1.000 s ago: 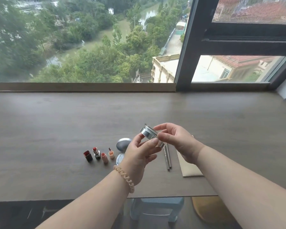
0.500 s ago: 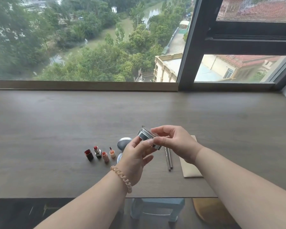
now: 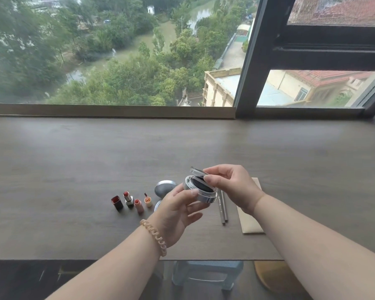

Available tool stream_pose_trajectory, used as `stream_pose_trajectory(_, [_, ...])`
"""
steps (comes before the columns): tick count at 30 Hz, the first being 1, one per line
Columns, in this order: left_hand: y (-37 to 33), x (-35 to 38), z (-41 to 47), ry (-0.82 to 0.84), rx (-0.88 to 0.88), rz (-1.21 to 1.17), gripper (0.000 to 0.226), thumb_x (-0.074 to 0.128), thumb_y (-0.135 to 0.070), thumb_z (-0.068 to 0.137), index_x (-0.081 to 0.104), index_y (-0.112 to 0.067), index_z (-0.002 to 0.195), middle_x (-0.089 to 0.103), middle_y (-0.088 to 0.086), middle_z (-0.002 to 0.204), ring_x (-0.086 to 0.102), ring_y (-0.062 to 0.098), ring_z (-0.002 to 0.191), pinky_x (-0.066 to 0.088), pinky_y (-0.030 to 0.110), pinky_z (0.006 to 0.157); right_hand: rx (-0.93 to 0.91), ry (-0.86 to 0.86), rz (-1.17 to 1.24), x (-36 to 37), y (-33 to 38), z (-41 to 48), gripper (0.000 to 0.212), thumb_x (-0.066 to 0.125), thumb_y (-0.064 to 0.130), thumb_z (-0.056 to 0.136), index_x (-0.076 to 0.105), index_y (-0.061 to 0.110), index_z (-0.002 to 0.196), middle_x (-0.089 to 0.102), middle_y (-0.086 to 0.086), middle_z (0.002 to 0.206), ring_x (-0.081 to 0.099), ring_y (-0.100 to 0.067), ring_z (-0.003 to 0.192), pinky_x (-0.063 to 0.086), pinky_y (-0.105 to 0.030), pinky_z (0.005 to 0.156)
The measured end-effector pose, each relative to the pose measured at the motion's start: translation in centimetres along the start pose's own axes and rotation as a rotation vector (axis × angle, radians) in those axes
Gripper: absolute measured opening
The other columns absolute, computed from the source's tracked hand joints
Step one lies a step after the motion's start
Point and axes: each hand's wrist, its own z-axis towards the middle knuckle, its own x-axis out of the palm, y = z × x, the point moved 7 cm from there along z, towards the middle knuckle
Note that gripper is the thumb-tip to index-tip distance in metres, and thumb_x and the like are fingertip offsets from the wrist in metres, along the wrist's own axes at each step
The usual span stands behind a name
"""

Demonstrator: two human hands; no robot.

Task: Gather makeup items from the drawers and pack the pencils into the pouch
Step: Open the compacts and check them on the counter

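Left hand (image 3: 175, 213): thumb and curled fingers grip the base of one round silver compact (image 3: 206, 197), dark pad visible inside, held above the table. Right hand (image 3: 236, 189): thumb and index pinch the compact's thin hinged flap (image 3: 196, 171), tilted up off the base; the other fingers are loosely curled. One beige coiled bracelet (image 3: 154, 237) on the left wrist.

On the dark brown wood-grain table (image 3: 74, 159), counted:
- 2 slim silver metal pencils (image 3: 223, 211), side by side and parallel, under the compact, upper ends hidden by it. Lying on the table, not in the pouch.
- 1 flat beige pouch (image 3: 250, 224), just right of the pencils, narrow gap between them, top part hidden by the right wrist. Can't tell if it's open.
- 1 domed grey-silver round lid (image 3: 165, 187), left of the compact.
- 1 more round silvery piece (image 3: 157, 205), mostly hidden behind the left hand.
- 4 small lip items in a row left of that: dark red square cap (image 3: 117, 202), red lipstick in a silver base (image 3: 128, 198), pink tube (image 3: 139, 205), small orange pot (image 3: 148, 200).

Below the table edge: 1 pale blue stool (image 3: 204, 276).
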Motion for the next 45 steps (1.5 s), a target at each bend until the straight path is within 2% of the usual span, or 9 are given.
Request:
stream_pose_trajectory(6, [1.4, -1.8, 0.0, -0.222, -0.064, 0.101, 0.022, 0.074, -0.018, 0.076, 0.064, -0.011, 0.095, 0.070, 0.001, 0.075, 0.065, 0.012, 0.061, 0.046, 0.029, 0.071, 0.016, -0.069, -0.017, -1.0, -1.1, 0.2, 0.039, 0.073, 0.047, 0.063, 0.074, 0.016, 0.086, 0.075, -0.001, 0.086, 0.069, -0.011, 0.083, 0.053, -0.032, 0.082])
stream_pose_trajectory(12, [3.9, -2.5, -0.4, -0.248, -0.157, 0.140, 0.006, 0.069, -0.015, 0.083, 0.064, -0.013, 0.084, 0.072, 0.000, 0.074, 0.063, 0.011, 0.060, 0.045, 0.026, 0.068, 0.060, -0.091, -0.020, -1.0, -2.9, 0.6, 0.076, 0.066, 0.071, 0.064, 0.068, -0.003, 0.081, 0.063, -0.011, 0.075, 0.056, -0.017, 0.073, 0.048, -0.039, 0.077])
stream_pose_trajectory(15, [5.0, -2.9, -0.6, -0.284, -0.191, 0.137, 0.009, 0.068, -0.013, 0.084, 0.062, -0.016, 0.077, 0.073, -0.002, 0.072, 0.063, 0.013, 0.064, 0.043, 0.024, 0.064, 0.111, -0.081, -0.027, -0.6, -4.7, 1.1, 0.106, 0.060, 0.083, 0.062, 0.052, -0.018, 0.092, 0.062, -0.033, 0.084, 0.046, -0.018, 0.074, 0.046, -0.046, 0.077])
stream_pose_trajectory(19, [5.5, -3.5, -0.7, -0.316, -0.208, 0.150, 0.013, 0.066, -0.012, 0.085, 0.062, -0.018, 0.074, 0.073, -0.004, 0.069, 0.063, 0.012, 0.064, 0.040, 0.024, 0.064, 0.203, -0.094, -0.017, 0.2, -6.1, 1.5, 0.107, 0.053, 0.089, 0.058, 0.057, -0.013, 0.092, 0.062, -0.034, 0.101, 0.050, -0.018, 0.072, 0.046, -0.056, 0.088])
stream_pose_trajectory(22, [6.1, -4.1, -0.8, -0.328, -0.229, 0.158, 0.009, 0.066, -0.013, 0.085, 0.063, -0.017, 0.078, 0.072, -0.005, 0.071, 0.062, 0.011, 0.063, 0.038, 0.024, 0.062, 0.236, -0.100, -0.002, 0.8, -6.4, 1.5, 0.093, 0.054, 0.088, 0.057, 0.071, 0.002, 0.088, 0.068, -0.025, 0.099, 0.062, -0.027, 0.076, 0.047, -0.049, 0.091])
stream_pose_trajectory(31, [8.6, -5.9, 0.2, -0.425, -0.312, 0.200, 0.006, 0.064, -0.015, 0.087, 0.065, -0.009, 0.088, 0.066, 0.004, 0.070, 0.058, 0.011, 0.051, 0.030, 0.015, 0.041, 0.235, -0.058, -0.178, 1.9, -9.6, 3.3, 0.108, 0.047, 0.093, 0.056, 0.058, -0.009, 0.091, 0.065, -0.031, 0.087, 0.052, -0.019, 0.068, 0.048, -0.059, 0.086])
stream_pose_trajectory(36, [10.1, -7.4, 1.5, -0.567, -0.288, 0.275, 0.028, 0.068, -0.019, 0.084, 0.063, -0.005, 0.108, 0.072, 0.013, 0.100, 0.064, 0.010, 0.050, 0.039, 0.020, 0.046, 0.248, -0.059, -0.237, 2.2, -9.2, 3.3, 0.080, 0.048, 0.081, 0.068, 0.064, 0.004, 0.085, 0.069, -0.019, 0.083, 0.067, -0.033, 0.081, 0.053, -0.049, 0.083])
stream_pose_trajectory(40, [10.5, -7.9, 2.1, -0.665, -0.258, 0.311, 0.025, 0.068, -0.017, 0.084, 0.062, -0.005, 0.104, 0.072, 0.013, 0.096, 0.064, 0.011, 0.047, 0.040, 0.020, 0.044, 0.219, -0.073, -0.293, 2.4, -9.8, 4.3, 0.084, 0.041, 0.085, 0.062, 0.060, 0.005, 0.079, 0.067, -0.022, 0.082, 0.064, -0.038, 0.083, 0.052, -0.055, 0.080])
stream_pose_trajectory(45, [10.2, -7.8, 2.2, -0.745, -0.239, 0.383, 0.017, 0.069, -0.020, 0.082, 0.065, -0.010, 0.095, 0.072, 0.010, 0.086, 0.064, 0.015, 0.053, 0.053, 0.025, 0.057, 0.211, -0.052, -0.410, 2.3, -9.4, 4.9, 0.057, 0.044, 0.059, 0.090, 0.059, 0.006, 0.077, 0.058, -0.006, 0.067, 0.062, -0.034, 0.080, 0.050, -0.046, 0.077])
